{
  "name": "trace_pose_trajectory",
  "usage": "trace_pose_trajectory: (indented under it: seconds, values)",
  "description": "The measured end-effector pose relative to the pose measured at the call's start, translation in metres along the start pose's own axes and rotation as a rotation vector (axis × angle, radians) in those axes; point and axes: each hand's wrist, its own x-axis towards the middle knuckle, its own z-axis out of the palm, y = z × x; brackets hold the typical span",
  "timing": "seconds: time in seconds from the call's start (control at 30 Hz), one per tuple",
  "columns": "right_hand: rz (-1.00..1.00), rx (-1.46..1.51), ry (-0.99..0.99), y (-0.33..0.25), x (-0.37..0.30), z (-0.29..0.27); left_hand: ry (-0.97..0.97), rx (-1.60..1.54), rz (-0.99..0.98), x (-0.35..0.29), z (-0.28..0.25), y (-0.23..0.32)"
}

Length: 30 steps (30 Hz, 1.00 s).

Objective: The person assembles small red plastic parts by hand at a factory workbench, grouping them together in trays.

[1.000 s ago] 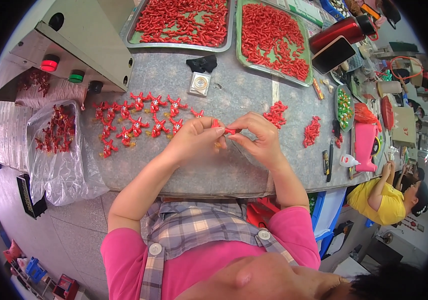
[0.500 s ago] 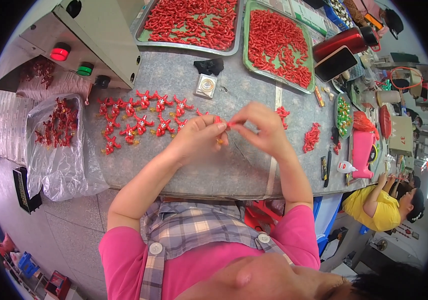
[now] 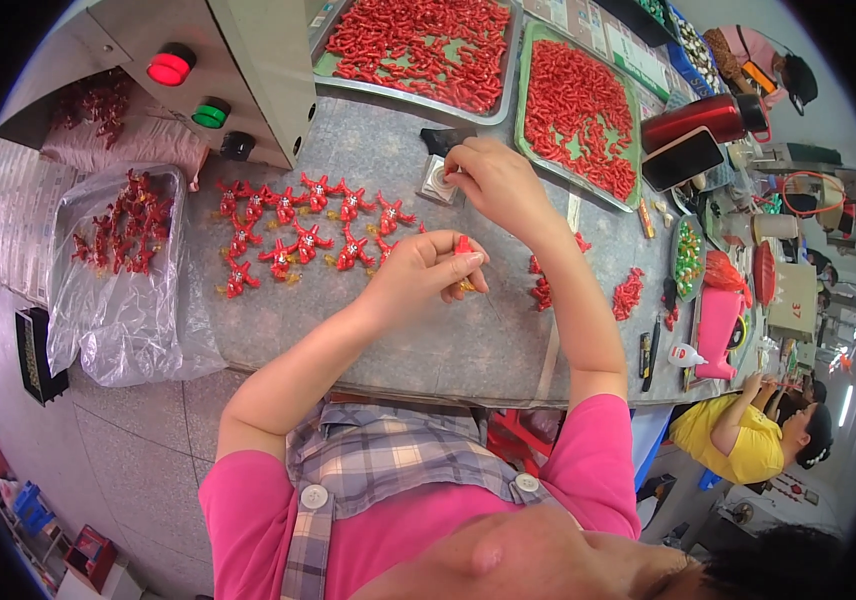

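My left hand (image 3: 423, 275) pinches a small red plastic figure (image 3: 464, 246) between thumb and fingers; a yellow bit shows below the fingers. Most of that figure is hidden in the grip. Farther off, my right hand (image 3: 503, 185) has its fingertips closed together at a small square white dish (image 3: 436, 181) with a round middle. What those fingertips hold, if anything, is too small to make out. Left of my left hand, several finished-looking red figures (image 3: 309, 240) with yellow parts lie in rows. Under my right forearm lie a few loose red pieces (image 3: 542, 290).
Two trays of red pieces, one metal (image 3: 493, 117) and one green (image 3: 638, 150), stand at the back. A machine box with buttons (image 3: 258, 90) and a plastic-lined tray of figures (image 3: 68, 290) are left. Right lie a phone (image 3: 683, 158), red bottle (image 3: 698, 120), glue bottle (image 3: 686, 356) and pens (image 3: 646, 360).
My right hand has left the figure at my left hand and moved away to the white dish. My left hand still holds the figure. The whole view has shifted slightly.
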Motion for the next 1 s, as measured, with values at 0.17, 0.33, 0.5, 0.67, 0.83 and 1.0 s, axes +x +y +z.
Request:
trace_pose_trajectory:
  seconds: [0.17, 0.33, 0.5, 0.67, 0.83, 1.0]
  values:
    - [0.047, 0.018, -0.004, 0.000, -0.002, -0.008, -0.019, 0.003, 0.017, 0.001, -0.001, -0.001]
    - [0.045, -0.001, 0.009, 0.003, -0.007, -0.008, -0.021, 0.020, 0.033, 0.004, -0.002, -0.004]
    - [0.070, 0.028, 0.014, 0.000, -0.007, -0.010, -0.009, -0.016, 0.040, 0.003, -0.002, -0.006]
    - [0.051, 0.037, 0.056, 0.005, -0.012, -0.008, -0.029, -0.041, 0.059, 0.005, -0.003, -0.009]
    - [0.209, 0.389, 0.169, -0.012, -0.029, -0.030, -0.078, -0.205, 0.010, 0.004, -0.002, -0.009]
    - [0.213, 0.690, 0.255, -0.020, -0.075, -0.041, -0.149, -0.300, -0.020, 0.003, -0.001, -0.006]
